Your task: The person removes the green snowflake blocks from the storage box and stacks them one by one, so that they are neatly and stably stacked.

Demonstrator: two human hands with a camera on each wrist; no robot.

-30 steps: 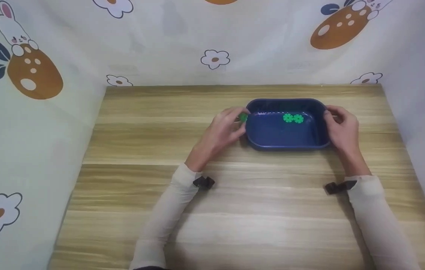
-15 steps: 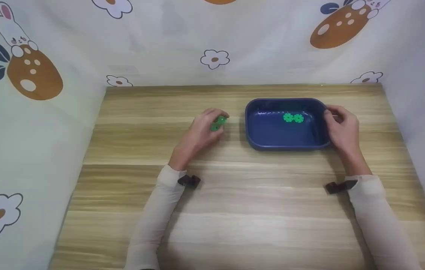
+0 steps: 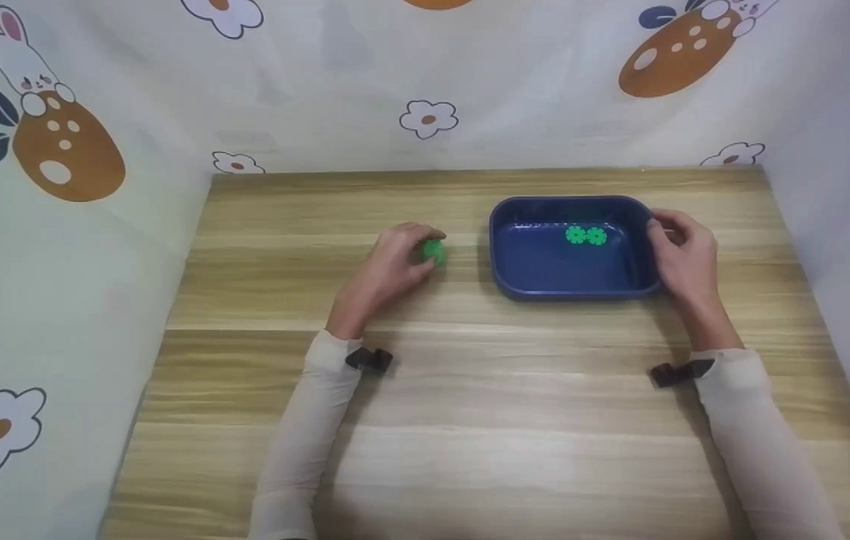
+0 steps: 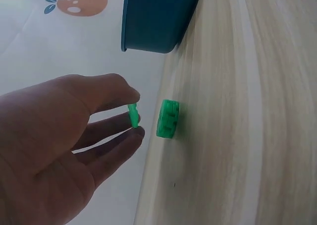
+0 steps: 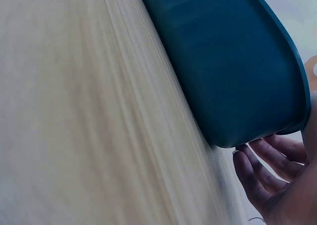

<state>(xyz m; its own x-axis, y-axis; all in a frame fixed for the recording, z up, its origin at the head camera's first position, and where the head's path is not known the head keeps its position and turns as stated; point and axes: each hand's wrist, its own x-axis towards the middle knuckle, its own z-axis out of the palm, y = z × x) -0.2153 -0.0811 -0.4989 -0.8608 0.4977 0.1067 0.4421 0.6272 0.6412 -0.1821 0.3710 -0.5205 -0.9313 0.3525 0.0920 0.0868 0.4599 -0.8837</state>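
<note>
My left hand (image 3: 387,262) is over the table, left of a blue plastic box. The left wrist view shows its thumb and fingers pinching a thin green disc (image 4: 132,115), seen edge-on. Just beyond the fingertips, a thicker green piece (image 4: 168,119) sits on the table, apart from the hand. Two green snowflake discs (image 3: 586,235) lie side by side inside the blue box (image 3: 575,293). At the box's right end, my right hand (image 3: 687,259) holds the rim with the thumb on top, while its other fingers touch the outer wall in the right wrist view.
The wood-grain table (image 3: 515,420) is bounded by a pale curtain (image 3: 334,97) printed with rabbits, fruit and flowers, behind and at both sides. Dark cameras are strapped to both light sleeves.
From beside the box's left rim, my left hand has moved left and slightly down with green in its fingers. My right hand and the box have stayed put.
</note>
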